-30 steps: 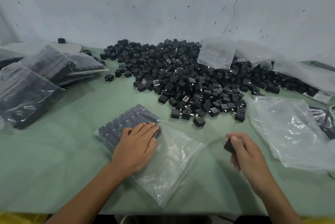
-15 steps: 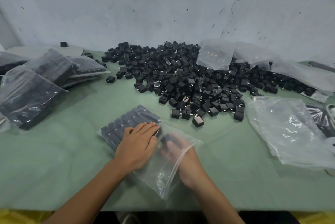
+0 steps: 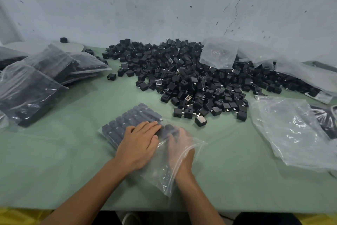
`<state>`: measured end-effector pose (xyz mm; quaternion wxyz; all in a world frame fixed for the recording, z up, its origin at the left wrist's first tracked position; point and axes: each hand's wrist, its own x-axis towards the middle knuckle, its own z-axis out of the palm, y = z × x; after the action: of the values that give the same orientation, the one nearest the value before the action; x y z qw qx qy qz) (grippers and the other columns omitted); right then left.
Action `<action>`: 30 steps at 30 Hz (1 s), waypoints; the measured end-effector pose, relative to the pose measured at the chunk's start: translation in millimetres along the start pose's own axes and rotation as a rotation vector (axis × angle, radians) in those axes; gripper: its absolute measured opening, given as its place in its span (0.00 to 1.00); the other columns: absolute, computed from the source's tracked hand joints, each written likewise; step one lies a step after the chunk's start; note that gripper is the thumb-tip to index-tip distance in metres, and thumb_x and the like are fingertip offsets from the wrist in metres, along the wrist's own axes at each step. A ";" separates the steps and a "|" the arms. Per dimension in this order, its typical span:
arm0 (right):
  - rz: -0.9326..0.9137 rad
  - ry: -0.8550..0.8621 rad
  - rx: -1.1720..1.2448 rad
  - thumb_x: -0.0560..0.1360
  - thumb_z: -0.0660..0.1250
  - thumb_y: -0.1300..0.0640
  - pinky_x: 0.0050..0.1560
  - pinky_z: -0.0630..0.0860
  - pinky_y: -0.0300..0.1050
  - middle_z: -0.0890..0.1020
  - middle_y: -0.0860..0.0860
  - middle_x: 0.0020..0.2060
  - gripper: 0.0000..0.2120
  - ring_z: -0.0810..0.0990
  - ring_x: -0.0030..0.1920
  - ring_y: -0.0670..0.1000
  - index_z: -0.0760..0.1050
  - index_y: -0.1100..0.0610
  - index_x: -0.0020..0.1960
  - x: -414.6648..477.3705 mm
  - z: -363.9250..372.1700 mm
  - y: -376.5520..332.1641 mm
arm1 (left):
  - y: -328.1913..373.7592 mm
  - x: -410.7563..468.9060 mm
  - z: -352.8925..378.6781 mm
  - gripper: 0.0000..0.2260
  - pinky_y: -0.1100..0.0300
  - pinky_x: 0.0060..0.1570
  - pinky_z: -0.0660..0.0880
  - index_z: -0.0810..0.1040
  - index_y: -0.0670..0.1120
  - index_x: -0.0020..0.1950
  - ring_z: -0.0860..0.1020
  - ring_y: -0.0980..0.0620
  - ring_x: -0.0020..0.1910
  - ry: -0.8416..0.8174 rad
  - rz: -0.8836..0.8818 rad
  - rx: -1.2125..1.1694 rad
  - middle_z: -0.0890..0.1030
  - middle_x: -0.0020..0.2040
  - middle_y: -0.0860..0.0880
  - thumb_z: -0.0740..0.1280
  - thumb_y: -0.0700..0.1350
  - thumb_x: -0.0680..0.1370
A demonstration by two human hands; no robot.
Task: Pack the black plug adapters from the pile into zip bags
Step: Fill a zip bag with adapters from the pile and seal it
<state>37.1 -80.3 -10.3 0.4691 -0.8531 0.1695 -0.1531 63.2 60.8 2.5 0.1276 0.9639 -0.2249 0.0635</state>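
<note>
Plastic bag point(image 3: 161, 175): left hand point(image 3: 140, 144) flat; right hand point(image 3: 180, 145) inside.

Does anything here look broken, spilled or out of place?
Nothing looks spilled. The wall behind has a long crack at upper right, and one adapter sits alone on the table, left of the pile.

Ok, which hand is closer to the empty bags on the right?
Right. The right hand, inside the open zip bag, lies left of the empty bags with green table between; the left hand presses on that zip bag farther left.
</note>
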 end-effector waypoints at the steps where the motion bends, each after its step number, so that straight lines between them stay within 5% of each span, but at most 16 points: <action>1: 0.021 0.007 -0.019 0.80 0.65 0.59 0.55 0.77 0.48 0.79 0.49 0.48 0.05 0.79 0.48 0.49 0.74 0.55 0.56 -1.1 -0.1 -0.8 | 0.1 -0.4 -0.3 0.28 0.58 0.68 0.53 0.64 0.58 0.78 0.58 0.61 0.76 -0.001 0.000 0.002 0.64 0.78 0.60 0.41 0.56 0.80; 12: 0.098 0.044 0.066 0.80 0.66 0.55 0.44 0.76 0.48 0.75 0.45 0.34 0.10 0.76 0.35 0.45 0.67 0.49 0.43 -1.8 4.1 -0.5 | -0.8 -0.6 1.5 0.27 0.56 0.68 0.55 0.64 0.57 0.78 0.59 0.60 0.75 0.005 0.005 -0.001 0.65 0.77 0.59 0.42 0.56 0.81; 14: 0.105 0.026 0.152 0.81 0.64 0.60 0.53 0.76 0.51 0.76 0.45 0.40 0.02 0.75 0.39 0.47 0.72 0.54 0.51 -3.2 3.5 -0.5 | -0.8 -0.9 2.1 0.27 0.55 0.69 0.56 0.64 0.57 0.78 0.60 0.60 0.75 0.003 0.010 0.006 0.65 0.77 0.59 0.41 0.56 0.80; 18: 0.022 -0.015 0.141 0.82 0.61 0.58 0.49 0.65 0.30 0.74 0.43 0.55 0.15 0.72 0.54 0.44 0.71 0.53 0.68 -9.4 -2.1 -5.4 | -1.5 -1.1 2.3 0.27 0.55 0.69 0.56 0.64 0.57 0.78 0.60 0.60 0.76 -0.005 0.000 0.010 0.65 0.77 0.59 0.42 0.56 0.80; 24: -0.007 -0.092 0.017 0.82 0.60 0.60 0.59 0.68 0.44 0.77 0.57 0.62 0.15 0.75 0.62 0.56 0.72 0.59 0.68 -8.2 -3.0 -3.3 | -1.5 -0.5 2.8 0.28 0.56 0.68 0.56 0.64 0.56 0.78 0.60 0.61 0.75 0.006 0.005 0.000 0.65 0.77 0.59 0.41 0.56 0.80; 26: -0.051 -0.095 0.049 0.82 0.56 0.46 0.60 0.64 0.36 0.76 0.59 0.65 0.24 0.73 0.63 0.53 0.72 0.62 0.69 -11.4 -7.0 -7.2 | -0.9 -1.2 3.1 0.27 0.56 0.68 0.56 0.64 0.56 0.78 0.61 0.61 0.75 0.007 0.005 0.001 0.66 0.77 0.59 0.42 0.56 0.80; 28: -0.079 -0.105 0.078 0.65 0.42 0.32 0.59 0.62 0.32 0.76 0.58 0.66 0.47 0.73 0.64 0.53 0.72 0.62 0.69 -10.9 -10.2 -12.3 | -0.6 -2.0 3.2 0.26 0.56 0.68 0.55 0.64 0.57 0.78 0.61 0.60 0.75 0.008 0.003 0.004 0.66 0.77 0.59 0.43 0.56 0.81; 30: -0.094 -0.159 -0.004 0.66 0.38 0.33 0.66 0.64 0.40 0.78 0.55 0.62 0.45 0.74 0.63 0.52 0.74 0.58 0.67 -11.1 -10.9 -14.5 | 0.1 -0.7 0.4 0.24 0.56 0.68 0.55 0.64 0.57 0.77 0.60 0.61 0.75 -0.001 -0.007 -0.011 0.65 0.77 0.59 0.46 0.56 0.82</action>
<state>24.7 -76.3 6.6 0.4716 -0.8705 0.0918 -0.1066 62.5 60.9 2.1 0.1332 0.9639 -0.2221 0.0613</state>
